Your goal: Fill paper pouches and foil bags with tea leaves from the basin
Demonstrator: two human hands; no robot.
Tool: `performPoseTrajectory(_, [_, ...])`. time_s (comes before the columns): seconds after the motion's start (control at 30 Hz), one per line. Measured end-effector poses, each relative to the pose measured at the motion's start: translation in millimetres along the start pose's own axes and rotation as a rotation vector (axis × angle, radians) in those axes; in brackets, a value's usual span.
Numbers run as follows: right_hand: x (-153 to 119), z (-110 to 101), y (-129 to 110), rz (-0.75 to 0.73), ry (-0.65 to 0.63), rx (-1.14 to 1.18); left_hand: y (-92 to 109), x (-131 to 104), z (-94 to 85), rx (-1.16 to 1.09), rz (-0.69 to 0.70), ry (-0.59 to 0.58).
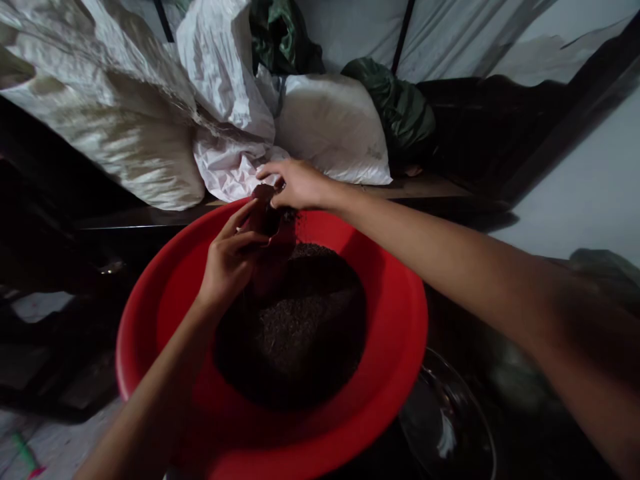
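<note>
A large red plastic basin [167,293] stands in front of me, with a heap of dark, loose, dry material [295,327] like tea leaves in its bottom. Over the far part of the basin, my left hand [233,257] grips a small dark red bag [263,210], fingers along its side. My right hand [300,185] is at the bag's upper end, its fingers curled around some of the dark loose material. A few bits of it hang or fall just below that hand. Shadow hides the inside of the bag.
Behind the basin, a full white woven sack [333,127], a larger pale sack [125,140] and a dark green bag [395,107] rest on a dark wooden bench [145,217]. A round, shiny tray-like thing [450,420] lies low at the right.
</note>
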State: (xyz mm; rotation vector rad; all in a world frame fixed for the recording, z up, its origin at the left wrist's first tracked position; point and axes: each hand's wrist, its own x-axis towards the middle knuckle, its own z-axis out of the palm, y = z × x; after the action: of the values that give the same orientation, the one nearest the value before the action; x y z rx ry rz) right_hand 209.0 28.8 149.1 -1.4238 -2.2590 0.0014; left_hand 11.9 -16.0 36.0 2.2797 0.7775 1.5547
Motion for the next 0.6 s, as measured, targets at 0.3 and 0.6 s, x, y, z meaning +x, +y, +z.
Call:
performPoseTrajectory(0.3, [-42, 109, 117, 0.446, -0.198, -0.181, -12, -4, -19.5, 0.028, -0.086, 0.145])
performPoseTrajectory(0.6, [-33, 226, 110, 0.201, -0.546, -0.035, -5, -7, -22.7, 0.14, -0.049, 0.089])
